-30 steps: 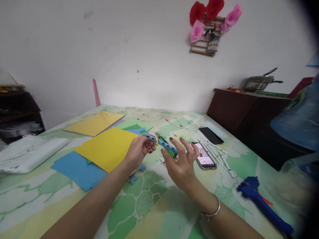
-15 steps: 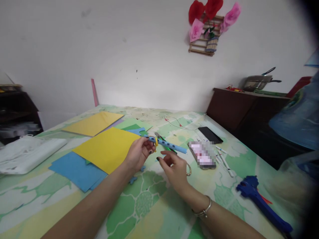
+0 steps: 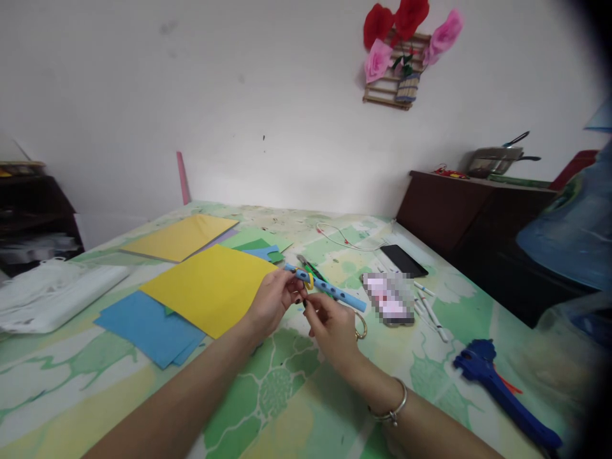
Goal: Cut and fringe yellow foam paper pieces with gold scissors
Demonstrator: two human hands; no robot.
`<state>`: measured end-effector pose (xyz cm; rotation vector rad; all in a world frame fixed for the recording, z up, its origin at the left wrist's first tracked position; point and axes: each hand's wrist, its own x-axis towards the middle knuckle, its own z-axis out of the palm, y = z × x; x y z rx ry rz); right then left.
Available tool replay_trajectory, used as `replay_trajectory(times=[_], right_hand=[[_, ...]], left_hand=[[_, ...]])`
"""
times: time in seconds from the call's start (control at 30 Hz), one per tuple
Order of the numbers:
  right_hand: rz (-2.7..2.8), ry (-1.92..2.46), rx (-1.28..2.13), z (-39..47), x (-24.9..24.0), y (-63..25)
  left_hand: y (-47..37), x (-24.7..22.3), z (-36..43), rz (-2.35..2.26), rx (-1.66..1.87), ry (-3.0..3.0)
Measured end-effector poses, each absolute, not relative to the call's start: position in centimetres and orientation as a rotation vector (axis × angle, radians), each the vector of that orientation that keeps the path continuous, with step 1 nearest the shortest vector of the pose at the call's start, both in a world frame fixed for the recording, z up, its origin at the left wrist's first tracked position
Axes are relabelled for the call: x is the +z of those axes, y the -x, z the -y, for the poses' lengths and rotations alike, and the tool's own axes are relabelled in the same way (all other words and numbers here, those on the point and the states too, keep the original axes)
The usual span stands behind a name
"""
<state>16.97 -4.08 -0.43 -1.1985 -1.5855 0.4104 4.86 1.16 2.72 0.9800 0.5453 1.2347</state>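
Note:
A slim blue paper tube (image 3: 342,296) with dark spots slants down to the right above the table. My left hand (image 3: 272,296) pinches its upper left end, fingers closed. A narrow yellow paper band (image 3: 310,280) loops around the tube just beside those fingertips. My right hand (image 3: 335,324) is closed in a pinch below the band, its fingertips close to the left ones; what lies between them is hidden. A gold ring-shaped handle (image 3: 362,325) shows behind the right hand. Beyond the tube lies a green and black cutter knife (image 3: 310,266).
Yellow paper (image 3: 205,290) and blue sheets (image 3: 148,328) lie to the left. A phone (image 3: 388,299), a black tablet-like slab (image 3: 405,260) and white pens (image 3: 433,315) lie right of my hands. Nearer right is a blue glue gun-like tool (image 3: 507,395).
My right hand has come up to the left one, and its fingers have closed below the yellow band. The tube has shifted slightly right and tilts down more.

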Motion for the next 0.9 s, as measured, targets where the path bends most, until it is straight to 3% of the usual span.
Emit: replay_trajectory(times=[0.4, 0.73, 0.9], right_hand=[[1.376, 1.183, 0.336, 4.9, 2.9, -19.0], [1.032, 1.022, 1.09, 2.9, 3.1, -19.9], [0.928, 0.901, 1.283, 3.5, 3.4, -19.4]], left_hand=[[-3.3, 2.8, -2.9, -0.677, 1.317, -1.093], [-2.9, 3.2, -3.0, -0.642, 1.295, -1.117], [-2.9, 3.2, -2.9, -0.643, 1.283, -1.121]])
